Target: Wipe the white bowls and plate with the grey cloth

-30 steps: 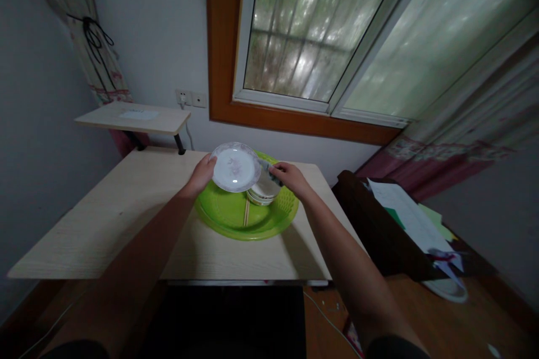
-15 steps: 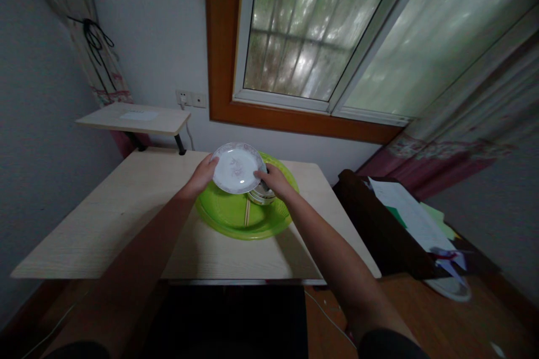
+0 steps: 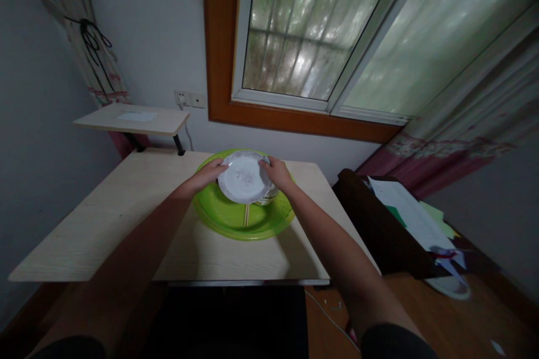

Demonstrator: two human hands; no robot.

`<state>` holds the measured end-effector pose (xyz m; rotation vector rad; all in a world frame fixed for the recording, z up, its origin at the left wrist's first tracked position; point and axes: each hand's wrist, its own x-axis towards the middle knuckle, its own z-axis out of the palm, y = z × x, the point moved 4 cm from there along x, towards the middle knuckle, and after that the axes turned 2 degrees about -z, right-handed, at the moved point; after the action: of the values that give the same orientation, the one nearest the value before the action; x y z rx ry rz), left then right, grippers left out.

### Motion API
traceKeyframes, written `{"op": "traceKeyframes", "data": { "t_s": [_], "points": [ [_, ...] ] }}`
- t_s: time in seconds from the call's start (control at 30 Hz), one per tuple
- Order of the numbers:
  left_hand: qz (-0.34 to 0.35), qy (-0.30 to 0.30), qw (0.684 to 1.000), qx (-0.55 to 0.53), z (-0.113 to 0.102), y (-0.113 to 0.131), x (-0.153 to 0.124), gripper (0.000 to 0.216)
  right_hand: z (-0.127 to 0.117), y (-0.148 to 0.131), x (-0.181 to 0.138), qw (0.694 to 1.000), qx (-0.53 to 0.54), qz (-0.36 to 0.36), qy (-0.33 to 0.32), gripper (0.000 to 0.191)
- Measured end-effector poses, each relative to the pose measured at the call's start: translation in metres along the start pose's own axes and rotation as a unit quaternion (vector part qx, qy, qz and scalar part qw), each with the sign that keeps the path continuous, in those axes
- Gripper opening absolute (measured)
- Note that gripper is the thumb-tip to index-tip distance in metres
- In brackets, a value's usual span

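A white plate (image 3: 244, 178) with a faint floral pattern is held between my two hands, its face turned up toward me. My left hand (image 3: 209, 172) grips its left edge, thumb on top. On the upper right edge, my right hand (image 3: 275, 173) is closed with its thumb over the rim. Beneath the plate lies a round green basin (image 3: 219, 216) on the table. Inside the basin, a pair of chopsticks (image 3: 246, 215) and a white bowl (image 3: 269, 196) are partly covered by the plate; whether more bowls are stacked there I cannot tell.
The basin stands on a pale wooden table (image 3: 122, 207). A small raised shelf (image 3: 130, 118) is at the back left, before wall sockets (image 3: 189, 99). To the right, papers (image 3: 406, 213) lie on a dark brown piece of furniture (image 3: 366, 219). A window (image 3: 311, 39) is behind.
Both hands have moved the plate slightly right and lower over the basin, covering more of the bowl. The right hand has shifted toward the plate's upper right rim.
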<state>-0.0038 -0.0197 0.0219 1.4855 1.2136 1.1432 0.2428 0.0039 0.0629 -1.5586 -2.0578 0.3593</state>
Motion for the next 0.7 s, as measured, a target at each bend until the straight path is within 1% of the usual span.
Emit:
{"op": "traceKeyframes", "data": {
  "t_s": [0.07,0.13,0.23,0.33,0.4,0.5,0.6,0.7],
  "points": [
    [-0.016,-0.041,0.998,0.038,0.0,0.001,0.007,0.037,-0.003,-0.004,0.005,1.0,-0.01,-0.021,-0.016,0.028],
    [-0.013,-0.042,0.997,0.063,-0.003,0.004,0.014,0.037,-0.007,-0.008,0.01,0.998,-0.022,-0.045,-0.026,0.027],
    [0.007,-0.022,0.995,0.101,-0.008,0.01,0.023,0.039,-0.012,-0.018,0.016,0.994,-0.034,-0.089,-0.047,0.027],
    [0.016,-0.029,0.991,0.13,-0.007,0.016,0.027,0.043,-0.015,-0.03,0.021,0.987,-0.022,-0.138,-0.075,0.027],
    [0.023,-0.042,0.99,0.132,-0.005,0.022,0.025,0.042,-0.015,-0.038,0.023,0.982,-0.013,-0.165,-0.094,0.026],
    [0.018,-0.054,0.994,0.092,-0.003,0.028,0.019,0.041,-0.014,-0.045,0.026,0.976,-0.021,-0.185,-0.112,0.025],
    [0.005,-0.062,0.996,0.069,0.0,0.031,0.013,0.042,-0.014,-0.05,0.027,0.971,-0.036,-0.21,-0.106,0.024],
    [0.014,-0.037,0.995,0.089,0.0,0.032,0.009,0.041,-0.014,-0.052,0.027,0.969,-0.051,-0.231,-0.075,0.027]
  ]
}}
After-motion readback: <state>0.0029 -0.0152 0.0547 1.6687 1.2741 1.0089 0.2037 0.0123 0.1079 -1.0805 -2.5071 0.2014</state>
